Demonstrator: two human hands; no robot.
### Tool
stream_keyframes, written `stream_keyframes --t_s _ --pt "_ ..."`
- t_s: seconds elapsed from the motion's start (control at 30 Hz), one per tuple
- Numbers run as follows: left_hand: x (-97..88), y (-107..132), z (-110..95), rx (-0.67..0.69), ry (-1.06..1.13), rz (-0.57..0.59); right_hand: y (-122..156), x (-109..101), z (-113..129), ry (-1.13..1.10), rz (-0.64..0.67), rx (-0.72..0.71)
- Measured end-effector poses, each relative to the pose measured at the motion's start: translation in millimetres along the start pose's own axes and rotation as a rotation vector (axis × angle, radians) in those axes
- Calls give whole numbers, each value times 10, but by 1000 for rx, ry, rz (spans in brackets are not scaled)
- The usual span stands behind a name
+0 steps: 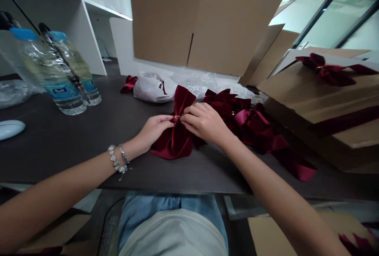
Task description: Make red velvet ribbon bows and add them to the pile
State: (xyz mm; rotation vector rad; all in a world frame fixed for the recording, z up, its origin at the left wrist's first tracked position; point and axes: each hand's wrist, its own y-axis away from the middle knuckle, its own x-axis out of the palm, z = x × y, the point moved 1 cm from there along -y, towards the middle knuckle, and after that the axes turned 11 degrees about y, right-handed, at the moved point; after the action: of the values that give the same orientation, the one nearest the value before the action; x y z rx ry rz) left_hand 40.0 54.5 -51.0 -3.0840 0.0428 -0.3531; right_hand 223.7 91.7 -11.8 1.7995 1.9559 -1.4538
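A dark red velvet bow [173,143] stands on the dark table in front of me, its loops spread above and below a gold-coloured tie at its middle. My left hand [152,129] pinches the bow's centre from the left with thumb and fingers. From the right, my right hand [204,122] has its fingers bent onto the same centre, and its fingertips partly hide the tie. Just right of that hand lies a heap of red velvet bows and ribbon [254,126], with one ribbon tail running toward the table's front edge.
Two water bottles [63,96] and a white mouse [12,129] are at the left. White plastic bags [154,88] lie along the back, below a large cardboard panel [207,19]. At the right, a cardboard box [314,94] carries another red bow [328,70].
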Motion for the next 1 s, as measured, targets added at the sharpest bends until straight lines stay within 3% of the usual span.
stream_keyframes --t_s 0.27,0.5,0.7,0.87,1.0 --pt "14 -28 18 -3 -117 83 3 90 64 -206 1 100" --pt "-4 -20 47 -55 -114 135 49 222 56 -405 30 56" --pt "-19 -9 66 -110 -95 142 63 205 31 -378 82 -46" --pt "-1 -23 65 -147 -113 254 43 167 91 -395 234 29" --pt "-5 -43 73 -144 -100 286 40 150 89 -554 286 132"
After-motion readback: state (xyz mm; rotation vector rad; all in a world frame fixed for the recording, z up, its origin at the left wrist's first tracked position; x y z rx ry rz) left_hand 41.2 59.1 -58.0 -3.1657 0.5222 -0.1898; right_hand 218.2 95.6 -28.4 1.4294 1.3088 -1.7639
